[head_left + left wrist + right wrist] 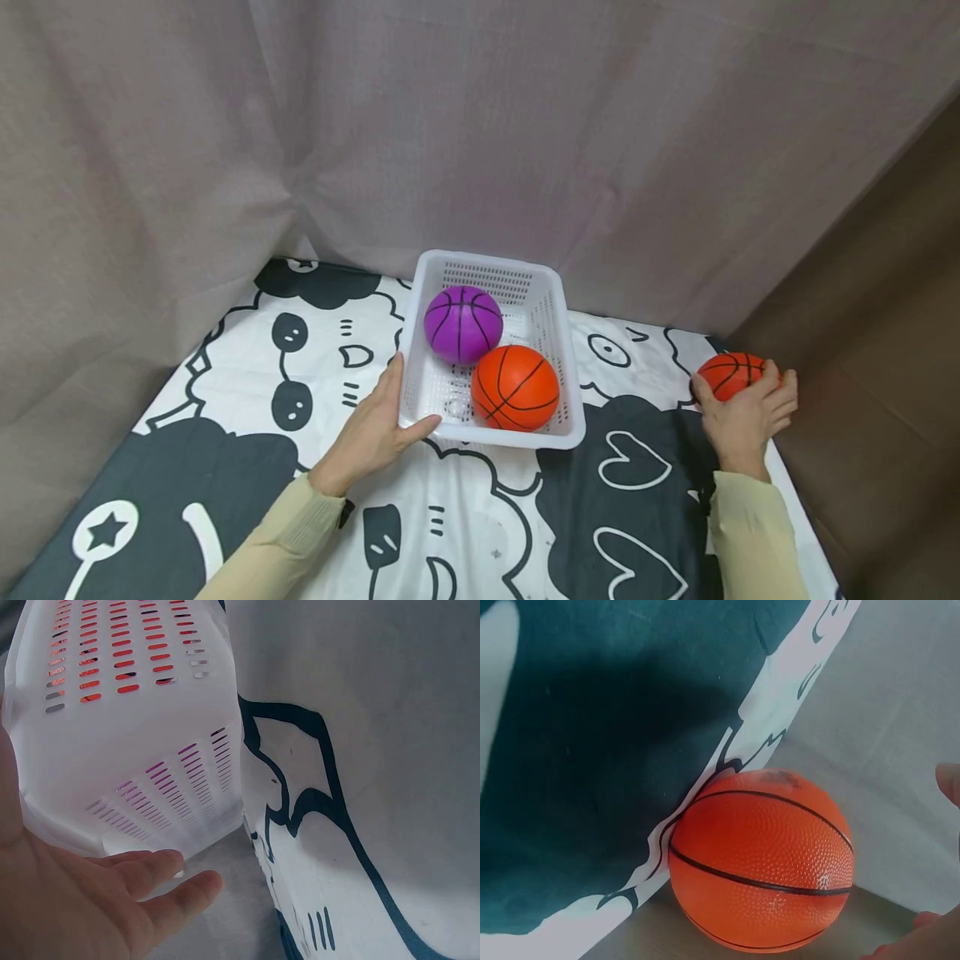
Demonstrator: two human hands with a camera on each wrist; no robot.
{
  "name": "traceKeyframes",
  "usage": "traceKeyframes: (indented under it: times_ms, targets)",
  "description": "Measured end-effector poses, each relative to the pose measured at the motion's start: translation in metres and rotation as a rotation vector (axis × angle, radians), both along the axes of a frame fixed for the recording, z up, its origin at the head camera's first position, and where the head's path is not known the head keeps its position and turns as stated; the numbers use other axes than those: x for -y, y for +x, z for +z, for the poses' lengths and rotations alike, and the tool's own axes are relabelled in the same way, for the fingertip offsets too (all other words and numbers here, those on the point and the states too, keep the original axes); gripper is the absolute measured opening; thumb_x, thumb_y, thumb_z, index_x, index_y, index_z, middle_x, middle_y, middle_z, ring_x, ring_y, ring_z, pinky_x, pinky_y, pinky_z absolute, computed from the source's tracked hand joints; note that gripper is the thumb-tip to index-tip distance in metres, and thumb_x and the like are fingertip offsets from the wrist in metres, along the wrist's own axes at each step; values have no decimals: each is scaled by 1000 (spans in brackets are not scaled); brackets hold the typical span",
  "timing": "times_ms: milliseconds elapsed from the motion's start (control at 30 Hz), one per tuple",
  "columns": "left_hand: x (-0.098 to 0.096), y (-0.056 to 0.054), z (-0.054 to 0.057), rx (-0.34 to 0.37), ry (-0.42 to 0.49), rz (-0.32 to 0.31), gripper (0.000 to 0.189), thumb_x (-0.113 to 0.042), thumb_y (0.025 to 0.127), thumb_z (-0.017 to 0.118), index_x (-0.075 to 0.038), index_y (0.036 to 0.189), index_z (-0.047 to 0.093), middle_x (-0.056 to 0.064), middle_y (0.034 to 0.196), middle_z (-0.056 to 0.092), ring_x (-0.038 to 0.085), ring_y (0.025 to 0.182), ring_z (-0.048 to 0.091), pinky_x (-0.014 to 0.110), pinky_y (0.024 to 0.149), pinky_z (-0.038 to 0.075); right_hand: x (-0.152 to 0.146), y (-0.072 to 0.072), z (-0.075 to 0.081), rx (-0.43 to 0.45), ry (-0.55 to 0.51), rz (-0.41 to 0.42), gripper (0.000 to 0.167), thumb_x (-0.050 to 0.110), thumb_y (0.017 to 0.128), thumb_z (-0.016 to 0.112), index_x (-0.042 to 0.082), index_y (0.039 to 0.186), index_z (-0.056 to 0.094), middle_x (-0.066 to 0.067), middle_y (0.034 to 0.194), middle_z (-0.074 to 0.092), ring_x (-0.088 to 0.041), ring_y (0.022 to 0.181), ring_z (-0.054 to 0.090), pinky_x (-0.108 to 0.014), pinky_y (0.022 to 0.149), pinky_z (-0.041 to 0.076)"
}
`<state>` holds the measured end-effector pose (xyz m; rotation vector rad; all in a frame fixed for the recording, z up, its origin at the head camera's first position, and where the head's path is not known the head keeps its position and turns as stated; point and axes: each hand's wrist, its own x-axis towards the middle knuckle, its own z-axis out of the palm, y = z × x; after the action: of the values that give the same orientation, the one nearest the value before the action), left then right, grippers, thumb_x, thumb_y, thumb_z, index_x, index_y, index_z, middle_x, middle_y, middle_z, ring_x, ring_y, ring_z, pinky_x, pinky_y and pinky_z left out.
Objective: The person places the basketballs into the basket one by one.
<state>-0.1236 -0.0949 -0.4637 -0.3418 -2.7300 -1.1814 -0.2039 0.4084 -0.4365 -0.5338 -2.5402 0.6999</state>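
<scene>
Fingers and thumb of the right hand (pixel 744 418) stand well spread at the loose orange ball (pixel 724 375), which sits by the right edge of the patterned cloth (pixel 408 546); on my right-wrist feed I see a gap between thumb and ball, and I cannot tell whether any hidden fingertip touches. Over at the left hand (pixel 375 433), I see the thumb laid across the near rim of the white basket (pixel 491 437) and the other fingers along its left wall, gripping that corner. Inside, I see the purple ball (pixel 463 325) beyond a second orange ball (pixel 515 388).
</scene>
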Motion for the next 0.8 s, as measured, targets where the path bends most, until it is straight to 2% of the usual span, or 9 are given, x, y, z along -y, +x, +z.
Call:
traceKeyframes:
  times_ms: [333,800]
  targets:
    - [0,0,0,-1,4,-2,107,-57,85,66,-5,156,6,18,156,25,30,127,46,47,102,41,-9,-6,3,75,-11,-4,101,43,87,66,12,154,-2,-14,156,-12,-38,141,-5,-60,111,3]
    - [0,1,1,1,-4,1,107,-56,85,66,-4,156,6,19,156,26,30,127,46,47,102,41,-19,-9,0,116,-35,-38,104,48,87,65,9,153,-5,-18,155,-11,-39,140,-4,-63,109,4]
